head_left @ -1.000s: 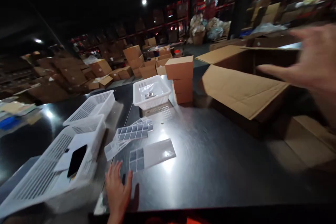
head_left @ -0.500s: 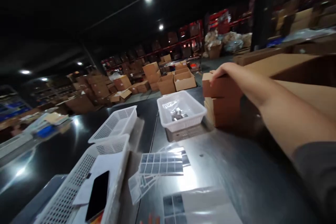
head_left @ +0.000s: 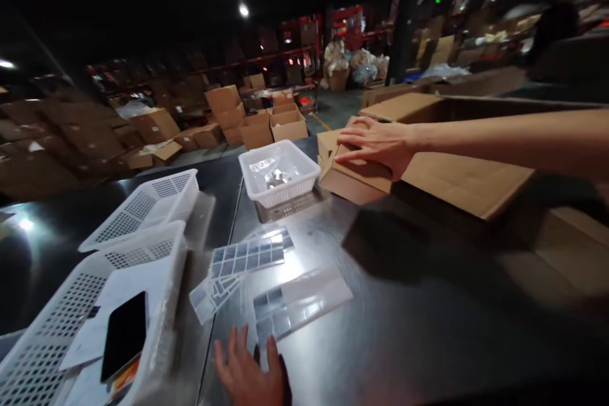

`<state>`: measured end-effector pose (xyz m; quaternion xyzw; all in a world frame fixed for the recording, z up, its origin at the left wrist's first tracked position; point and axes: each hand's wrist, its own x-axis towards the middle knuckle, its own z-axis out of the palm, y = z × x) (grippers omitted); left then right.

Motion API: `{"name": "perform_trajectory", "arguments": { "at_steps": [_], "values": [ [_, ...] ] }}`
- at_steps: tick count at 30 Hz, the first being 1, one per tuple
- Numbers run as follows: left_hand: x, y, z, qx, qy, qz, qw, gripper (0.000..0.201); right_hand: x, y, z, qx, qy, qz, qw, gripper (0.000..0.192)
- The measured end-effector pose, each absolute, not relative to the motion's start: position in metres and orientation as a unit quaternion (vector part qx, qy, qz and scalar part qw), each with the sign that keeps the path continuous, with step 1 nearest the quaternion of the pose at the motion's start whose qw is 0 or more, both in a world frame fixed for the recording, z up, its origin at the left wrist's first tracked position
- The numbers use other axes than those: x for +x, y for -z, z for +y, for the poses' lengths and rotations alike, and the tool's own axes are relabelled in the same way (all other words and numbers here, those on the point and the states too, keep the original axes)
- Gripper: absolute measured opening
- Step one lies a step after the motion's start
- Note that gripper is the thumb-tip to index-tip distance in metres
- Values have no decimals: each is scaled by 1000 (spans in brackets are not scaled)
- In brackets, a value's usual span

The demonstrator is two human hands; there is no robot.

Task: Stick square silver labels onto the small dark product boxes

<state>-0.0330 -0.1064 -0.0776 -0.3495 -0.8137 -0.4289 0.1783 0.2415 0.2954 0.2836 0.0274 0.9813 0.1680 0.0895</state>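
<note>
My right hand [head_left: 375, 143] reaches across from the right and grips a small brown cardboard box [head_left: 364, 181], which tilts above the metal table. Behind it stand more small boxes [head_left: 327, 141]. Low in the view, my left hand [head_left: 250, 368] is open with fingers spread, close to the table surface. Just beyond its fingertips lies a clear-and-white sheet with silvery square labels [head_left: 304, 301]. A second label sheet [head_left: 247, 258] rests farther off, on top of label backing scraps [head_left: 214, 298].
A white basket [head_left: 304, 190] with small metal pieces stands at the table's far side. On the left are two more white baskets [head_left: 162, 193], the nearer holding papers and a black phone [head_left: 124, 336]. A large open carton [head_left: 466, 184] sits right.
The small box in my right hand has come off its stack and tilted toward me. My left hand has risen into view, and my view has turned to the right.
</note>
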Motion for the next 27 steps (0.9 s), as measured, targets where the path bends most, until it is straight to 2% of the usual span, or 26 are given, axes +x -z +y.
{"name": "perform_trajectory", "arguments": {
  "at_steps": [2,4,6,9,11,13,15,17,18,22,24,27],
  "values": [
    [-30,63,-113,-408,391,-801,198,54,256,-257,270,-44,-103,977,180,133],
    [-27,52,-118,-448,359,-788,222,55,268,-222,251,-76,-29,970,230,125],
    [-23,44,-120,-471,340,-783,224,53,279,-191,237,-89,37,960,262,106],
    [-10,34,-115,-523,345,-757,187,49,295,-172,226,-34,89,966,239,78],
    [4,24,-103,-561,383,-718,153,48,307,-179,223,58,88,979,173,74],
    [24,9,-81,-578,445,-679,81,49,316,-192,217,181,72,978,76,78],
    [47,-8,-47,-552,515,-653,-67,52,319,-197,205,309,67,949,-8,87],
    [70,-26,-4,-461,560,-630,-276,56,312,-189,189,418,94,903,-39,102],
    [81,-34,19,-443,556,-626,-319,57,305,-180,180,458,116,881,-34,110],
    [111,-48,98,-415,539,-620,-391,43,272,-141,156,549,181,816,9,133],
    [119,-46,115,-417,536,-612,-406,37,260,-130,148,575,186,796,10,133],
    [122,-36,107,-425,540,-601,-407,37,253,-128,134,581,200,789,-3,128]
  ]
}}
